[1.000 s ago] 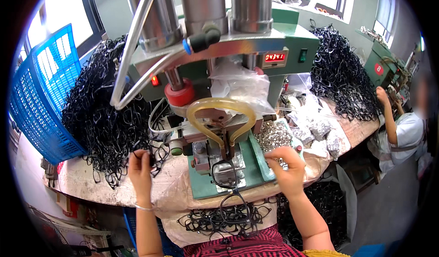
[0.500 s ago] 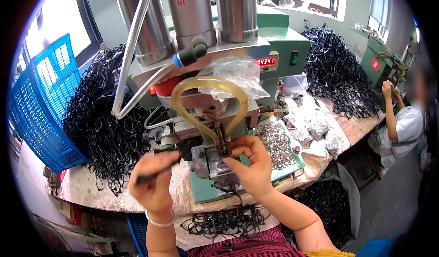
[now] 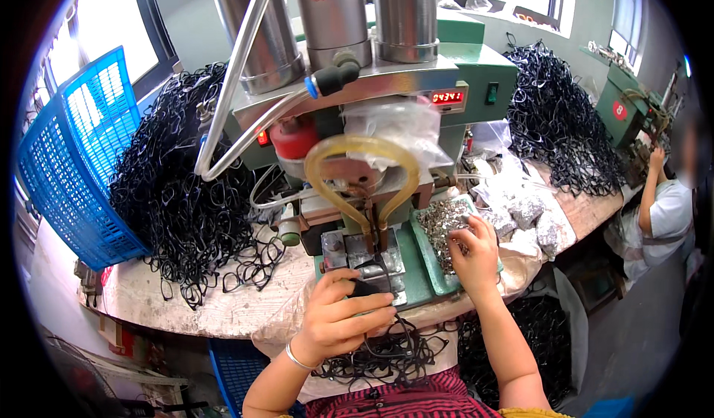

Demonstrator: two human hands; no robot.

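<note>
My left hand (image 3: 343, 315) is closed on a black eyeglass frame (image 3: 386, 268), keeping it low at the front of the metal fixture (image 3: 358, 248). Part of the frame is hidden behind my fingers. Over the small parts in the green tray (image 3: 433, 263), my right hand (image 3: 476, 257) has its thumb and forefinger curled together; whether a part is between them I cannot make out. The fixture belongs to a green press (image 3: 476, 68), and a yellowish tube (image 3: 362, 144) loops down to it.
Tangled black eyeglass frames (image 3: 178, 187) pile up at left, beside a tilted blue basket (image 3: 78, 165). Another heap (image 3: 558, 113) lies at right, near bags of small parts (image 3: 526, 210). More frames (image 3: 372, 366) rest on my lap. At far right a person (image 3: 662, 210) works.
My right hand has left the fixture and moved right to the parts tray. My left hand has come in from the left to the fixture's front with the black eyeglass frame.
</note>
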